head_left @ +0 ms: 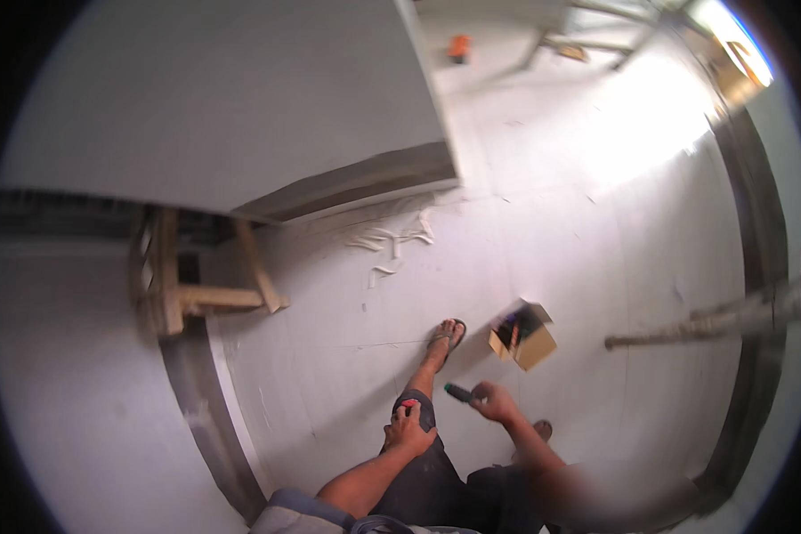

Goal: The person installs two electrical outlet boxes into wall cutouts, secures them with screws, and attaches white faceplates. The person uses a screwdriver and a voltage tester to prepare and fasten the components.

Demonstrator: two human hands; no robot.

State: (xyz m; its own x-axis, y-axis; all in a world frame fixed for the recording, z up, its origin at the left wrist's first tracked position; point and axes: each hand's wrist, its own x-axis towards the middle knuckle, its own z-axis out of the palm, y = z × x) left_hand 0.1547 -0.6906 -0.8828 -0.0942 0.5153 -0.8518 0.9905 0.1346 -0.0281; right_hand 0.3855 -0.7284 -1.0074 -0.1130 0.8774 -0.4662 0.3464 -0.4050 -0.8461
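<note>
Evidently the right hand [496, 402] is closed around a dark, slim tool [460, 393] with a green end, held out in front of the body above the pale floor [356, 347], its green end pointing left. What sort of tool it is cannot be made out at this size. The left hand [409, 433] lies at the left knee, over the dark shorts [418, 481], with a small red thing [409, 405] showing at its fingers. Whether those fingers grip it or only rest over it, I cannot tell (the fingers cover part of it).

Just beyond the right hand, a cardboard box [536, 349] sits on the floor with its flaps open and dark and reddish things inside, too blurred to name. The left foot [448, 335], in a dark sandal, is planted just to the left of the box; the other foot shows only partly, behind the right forearm.

Farther ahead, curled white strips [396, 237] lie scattered near the lower edge of a large grey panel [231, 107] that bears a darker band. A wooden stand [218, 296] is on the left, partly beneath the panel. A long pole [685, 331] reaches in from the right, and an orange object [458, 48] is far off near the top.
</note>
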